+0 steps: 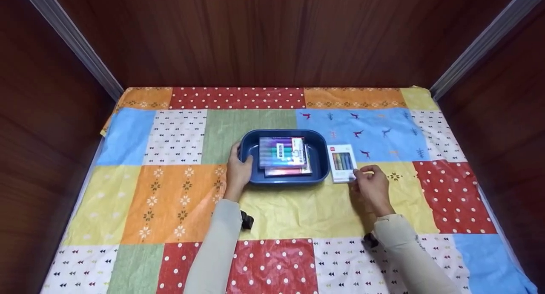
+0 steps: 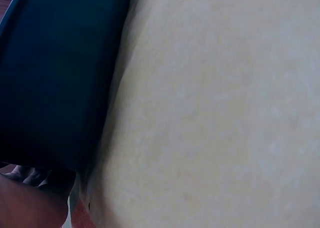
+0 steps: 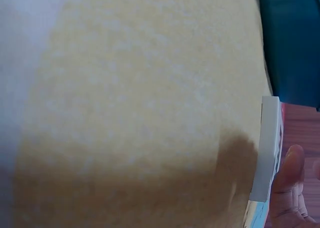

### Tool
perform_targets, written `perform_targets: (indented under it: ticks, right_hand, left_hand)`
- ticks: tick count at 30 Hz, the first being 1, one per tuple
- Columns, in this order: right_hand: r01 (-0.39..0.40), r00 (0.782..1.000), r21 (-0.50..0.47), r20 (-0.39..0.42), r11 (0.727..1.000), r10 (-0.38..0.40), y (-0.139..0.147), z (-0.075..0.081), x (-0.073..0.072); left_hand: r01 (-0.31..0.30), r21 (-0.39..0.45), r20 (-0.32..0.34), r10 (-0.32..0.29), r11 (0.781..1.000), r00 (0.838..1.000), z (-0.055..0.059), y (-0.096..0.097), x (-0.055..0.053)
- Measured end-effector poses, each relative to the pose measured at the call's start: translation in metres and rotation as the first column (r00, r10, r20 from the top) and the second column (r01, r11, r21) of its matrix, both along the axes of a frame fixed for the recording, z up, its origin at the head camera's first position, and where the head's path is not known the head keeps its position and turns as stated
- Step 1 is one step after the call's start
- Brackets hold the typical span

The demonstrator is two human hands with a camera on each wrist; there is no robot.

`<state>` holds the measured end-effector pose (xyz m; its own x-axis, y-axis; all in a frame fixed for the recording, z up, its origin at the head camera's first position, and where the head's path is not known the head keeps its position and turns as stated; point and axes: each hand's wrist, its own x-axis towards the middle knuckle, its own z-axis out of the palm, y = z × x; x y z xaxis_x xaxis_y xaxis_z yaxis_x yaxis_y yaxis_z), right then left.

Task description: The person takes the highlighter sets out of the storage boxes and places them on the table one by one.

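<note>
A dark blue plastic basin (image 1: 285,182) stands on the patchwork cloth. Inside, a clear pack of coloured pens (image 1: 281,152) lies on top of another flat pack (image 1: 289,171), mostly covered. My left hand (image 1: 239,170) holds the basin's left wall, thumb over the rim; in the left wrist view the basin's side (image 2: 55,82) fills the upper left. Just right of the basin lies a white box (image 1: 342,177) with a window showing coloured sticks. My right hand (image 1: 373,185), fingers loosely bent, is at the box's right edge; in the right wrist view its thumb (image 3: 292,170) is beside the box (image 3: 267,148).
A patchwork cloth (image 1: 179,200) covers the table. Dark wood-grain panels (image 1: 272,38) enclose it at the back and both sides, with metal strips (image 1: 76,42) at the corners. Dark wrist devices (image 1: 246,220) sit below both hands.
</note>
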<state>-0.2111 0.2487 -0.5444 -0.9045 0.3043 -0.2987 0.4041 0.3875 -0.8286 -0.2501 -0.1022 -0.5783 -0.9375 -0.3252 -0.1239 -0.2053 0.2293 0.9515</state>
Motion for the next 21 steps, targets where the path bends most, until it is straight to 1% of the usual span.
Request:
perform_targets:
  ticks: [5, 9, 14, 17, 21]
  right_hand:
    - [-0.023, 1.0, -0.011, 0.0, 1.0, 0.023, -0.001, 0.003, 0.001]
    - [-0.033, 0.999, -0.005, -0.019, 0.999, 0.033, -0.003, 0.006, 0.0]
    - [-0.041, 0.998, 0.021, -0.044, 0.999, 0.042, -0.005, 0.009, -0.004]
    - [-0.057, 0.998, 0.026, -0.035, 0.998, 0.057, -0.006, 0.01, -0.004]
    - [-0.087, 0.996, 0.056, -0.032, 0.995, 0.089, -0.008, 0.012, -0.005]
  left_hand:
    - [-0.009, -0.007, -0.008, 0.009, 1.0, 1.0, 0.001, 0.0, 0.0]
    - [-0.018, -0.002, -0.015, 0.018, 1.0, 1.0, 0.001, 0.001, -0.001]
    - [-0.018, 0.002, -0.029, 0.018, 1.0, 0.999, 0.002, 0.003, -0.003]
    - [-0.015, 0.004, -0.028, 0.015, 1.0, 0.999, 0.002, 0.004, -0.004]
    - [-0.021, 0.008, -0.027, 0.022, 1.0, 0.999, 0.001, 0.002, -0.002]
